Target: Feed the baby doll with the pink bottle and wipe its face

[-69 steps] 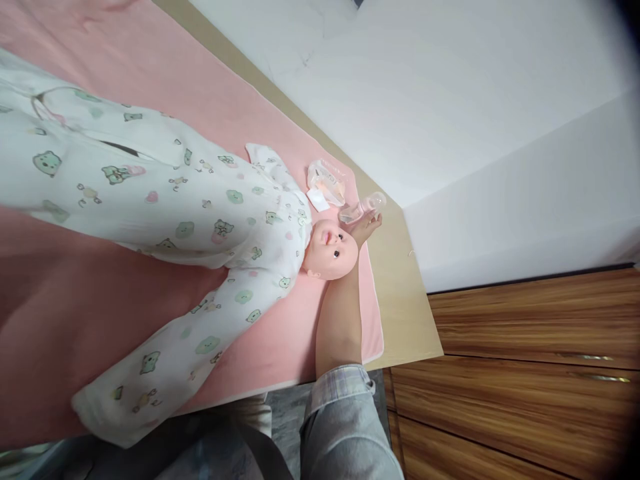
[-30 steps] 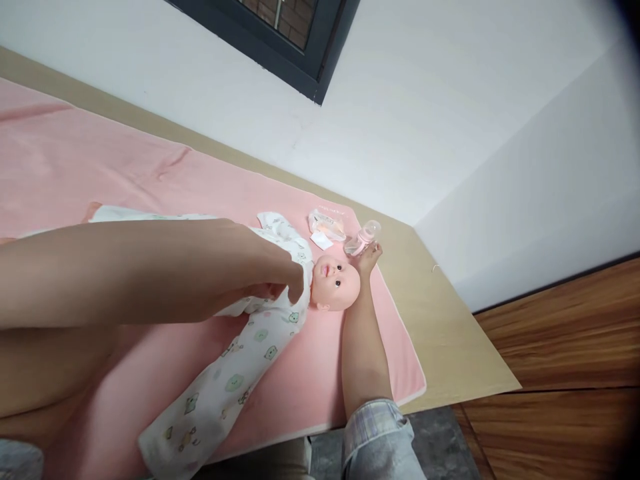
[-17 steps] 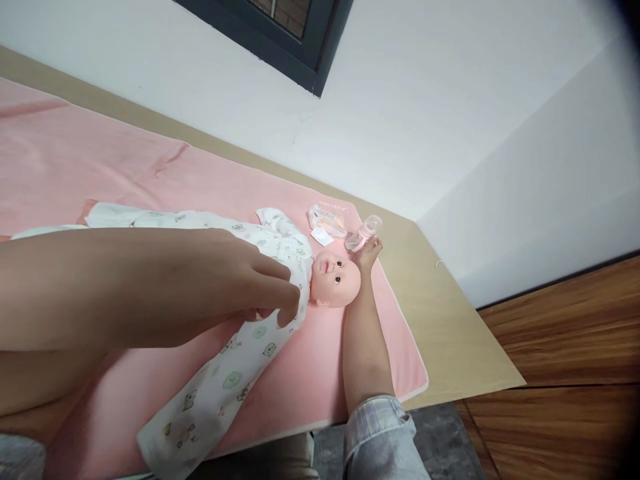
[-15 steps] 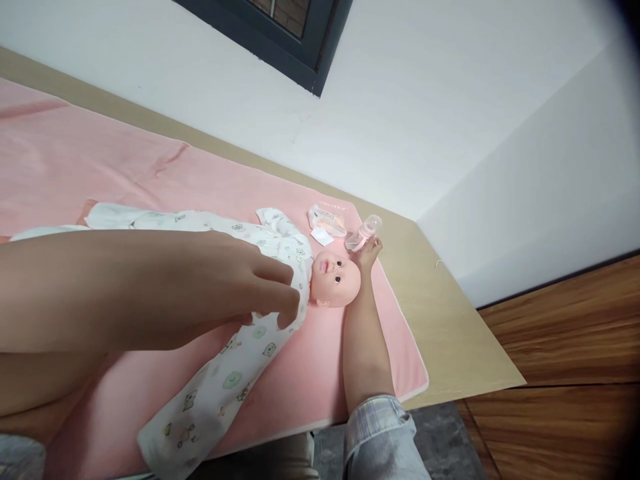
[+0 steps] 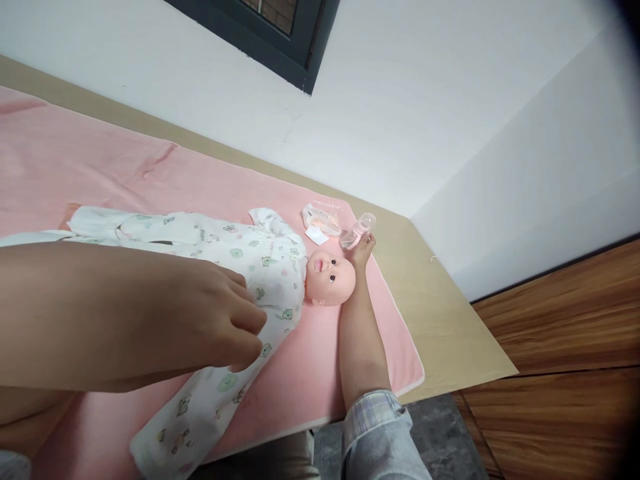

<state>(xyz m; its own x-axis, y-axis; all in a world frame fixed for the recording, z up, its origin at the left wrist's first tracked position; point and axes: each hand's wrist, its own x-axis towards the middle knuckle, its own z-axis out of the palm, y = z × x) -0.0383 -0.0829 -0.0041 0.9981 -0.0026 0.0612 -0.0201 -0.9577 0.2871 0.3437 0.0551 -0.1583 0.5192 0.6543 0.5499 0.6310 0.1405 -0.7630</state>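
Pink-collared, the bottle [image 5: 349, 238] slants beside the packet [image 5: 323, 219] and could roll if the right hand [image 5: 363, 252] slips; that forearm [image 5: 361, 333] could jostle the doll [image 5: 336, 280], which lies face up beside it on the blanket [image 5: 100, 153]. The right hand's half-curled fingers touch the bottle, grip unclear; the left hand [image 5: 220, 320] arches over the sleepsuit [image 5: 277, 267], fingers bent well in, and I cannot tell whether it holds anything

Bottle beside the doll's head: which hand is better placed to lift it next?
Right, I'd judge. The right hand is at the bottle, fingers apparently touching it; the left hand is over the doll's clothed body, clearly farther away.
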